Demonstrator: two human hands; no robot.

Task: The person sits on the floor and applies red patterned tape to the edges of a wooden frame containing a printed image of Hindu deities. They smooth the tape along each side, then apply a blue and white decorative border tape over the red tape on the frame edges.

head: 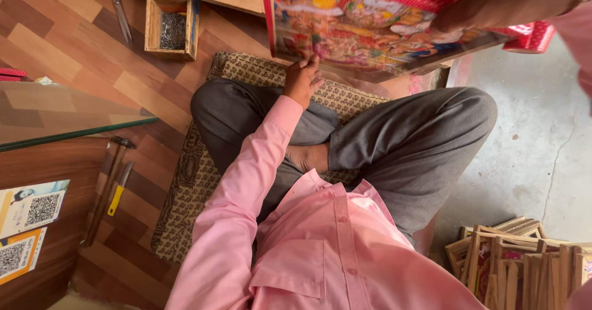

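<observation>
Red-framed picture (376, 23) gripped at its edges by both hands, left (302, 82), right (493, 4), open floor (536, 131) beside.

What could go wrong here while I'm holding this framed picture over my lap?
The framed picture is tilted, held by the left hand at its lower edge and the right hand on top; it may slip onto your legs. The glass sheet juts out beside your knee, so an elbow or the frame might strike it. The hammer on the floor could be knocked.
</observation>
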